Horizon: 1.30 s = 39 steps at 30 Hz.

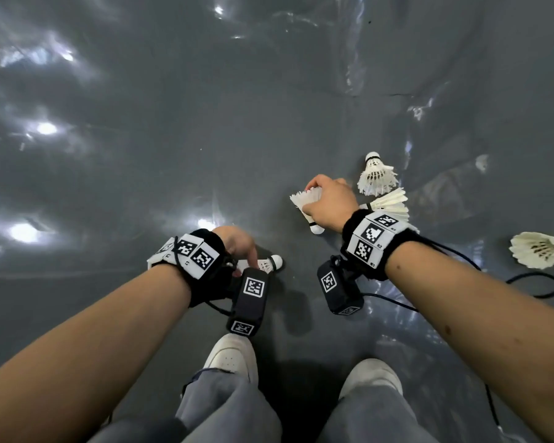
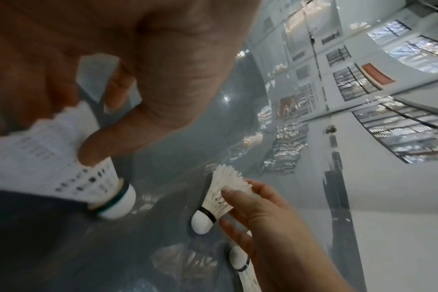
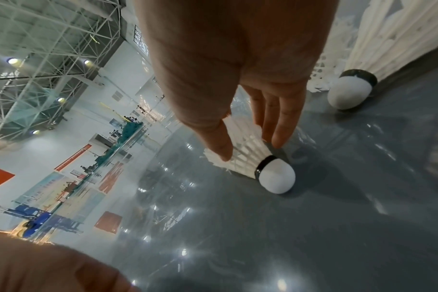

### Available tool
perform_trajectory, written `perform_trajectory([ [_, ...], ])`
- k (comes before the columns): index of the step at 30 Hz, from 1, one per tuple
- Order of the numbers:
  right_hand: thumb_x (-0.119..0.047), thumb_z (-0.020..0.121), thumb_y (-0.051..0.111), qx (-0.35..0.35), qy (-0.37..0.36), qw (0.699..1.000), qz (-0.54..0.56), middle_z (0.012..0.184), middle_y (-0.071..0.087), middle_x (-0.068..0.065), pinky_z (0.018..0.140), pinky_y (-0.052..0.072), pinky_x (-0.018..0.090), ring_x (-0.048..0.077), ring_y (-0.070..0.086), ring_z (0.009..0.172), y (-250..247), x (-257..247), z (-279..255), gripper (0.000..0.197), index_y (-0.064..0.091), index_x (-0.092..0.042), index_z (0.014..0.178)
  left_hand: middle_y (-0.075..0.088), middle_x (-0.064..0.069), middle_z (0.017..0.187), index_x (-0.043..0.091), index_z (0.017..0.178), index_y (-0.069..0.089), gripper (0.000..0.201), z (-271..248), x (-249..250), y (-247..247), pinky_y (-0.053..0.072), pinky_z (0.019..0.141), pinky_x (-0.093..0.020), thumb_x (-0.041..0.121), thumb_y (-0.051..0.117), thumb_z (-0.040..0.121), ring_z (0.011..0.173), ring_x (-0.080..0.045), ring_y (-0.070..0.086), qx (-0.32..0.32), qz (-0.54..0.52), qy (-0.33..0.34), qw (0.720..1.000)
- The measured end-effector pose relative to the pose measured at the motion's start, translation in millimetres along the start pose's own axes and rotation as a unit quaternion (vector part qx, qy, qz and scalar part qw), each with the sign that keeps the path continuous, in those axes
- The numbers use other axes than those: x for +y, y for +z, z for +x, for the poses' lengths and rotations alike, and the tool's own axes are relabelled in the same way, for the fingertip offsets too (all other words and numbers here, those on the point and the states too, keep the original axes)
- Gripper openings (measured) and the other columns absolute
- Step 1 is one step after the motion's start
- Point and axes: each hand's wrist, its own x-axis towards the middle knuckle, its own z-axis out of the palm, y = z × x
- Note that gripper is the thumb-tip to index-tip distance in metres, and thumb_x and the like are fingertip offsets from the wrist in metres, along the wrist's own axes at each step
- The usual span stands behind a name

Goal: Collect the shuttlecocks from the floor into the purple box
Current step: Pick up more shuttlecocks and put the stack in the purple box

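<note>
Two hands, left (image 1: 237,243), right (image 1: 331,199), each pinching a shuttlecock (image 1: 306,203)

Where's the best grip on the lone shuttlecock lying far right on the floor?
Take that shuttlecock at the narrow neck where the feathers meet the cork, coming from above with thumb and finger either side. It lies on its side apart from the others, cork pointing right and skirt flaring left, so the neck is exposed, and probably stiffer than the skirt. Both hands are busy: right hand, left hand.
</note>
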Motion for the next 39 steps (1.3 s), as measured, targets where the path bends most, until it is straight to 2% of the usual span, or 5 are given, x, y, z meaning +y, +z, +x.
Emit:
perform_trajectory([
  [6, -0.021, 0.08, 0.064, 0.014, -0.032, 0.999, 0.028, 0.103, 0.048, 0.007, 0.072, 0.028, 0.018, 0.017, 0.044, 0.087, -11.0, 7.7, -6.3, 0.012, 0.058, -0.023, 0.09, 0.062, -0.015, 0.078, 0.004, 0.07, 0.058, 0.012, -18.0, 22.9, -7.6, 0.053, 0.084, -0.039, -0.004, 0.063, 0.078, 0.077, -0.026, 0.061, 0.145, -0.164, 0.084, 0.972],
  [13, -0.019, 0.072, 0.074, -0.04, -0.059, 0.994, 0.082, 0.099, 0.056, -0.003, 0.076, 0.04, 0.025, 0.019, 0.055, 0.089, -26.1, 21.3, -29.6, 0.041, 0.051, -0.024, 0.105, 0.063, -0.003, 0.069, 0.012, 0.076, 0.069, 0.023, -47.8, 56.4, -49.3, 0.049, 0.063, -0.026, -0.01, 0.064, 0.071, 0.068, -0.019, 0.059, 0.299, -0.309, 0.282, 0.858],
  [23, -0.038, 0.055, 0.084, -0.027, -0.139, 0.968, 0.207, 0.125, 0.061, -0.004, 0.097, 0.049, 0.034, 0.015, 0.061, 0.11, -17.9, 23.8, -33.4, 0.106, 0.024, -0.047, 0.141, 0.072, -0.002, 0.094, 0.012, 0.097, 0.074, 0.029, -66.5, 89.2, -1.5, 0.05, 0.081, -0.022, -0.007, 0.065, 0.077, 0.085, -0.009, 0.064, 0.203, -0.054, 0.466, 0.86],
  [31, -0.03, 0.082, 0.073, 0.07, -0.08, 0.934, 0.341, 0.085, 0.066, 0.009, 0.075, 0.059, 0.049, 0.032, 0.069, 0.088, -31.9, 26.3, -35.7, 0.025, 0.057, -0.012, 0.089, 0.054, -0.003, 0.122, 0.02, 0.133, 0.045, 0.069, -60.1, 92.7, 1.6, 0.044, 0.096, -0.029, 0.032, 0.079, 0.074, 0.112, -0.015, 0.055, 0.159, -0.171, 0.428, 0.873],
  [39, -0.057, 0.098, 0.022, 0.028, -0.055, 0.948, 0.311, 0.094, 0.07, -0.002, 0.079, 0.051, 0.029, 0.019, 0.066, 0.089, -42.7, 30.4, -31.8, 0.051, 0.066, -0.033, 0.11, 0.066, -0.005, 0.099, 0.011, 0.124, 0.048, 0.057, -50.4, 99.2, 20.8, 0.056, 0.074, -0.025, 0.011, 0.077, 0.076, 0.082, -0.011, 0.065, 0.033, -0.165, 0.448, 0.878],
])
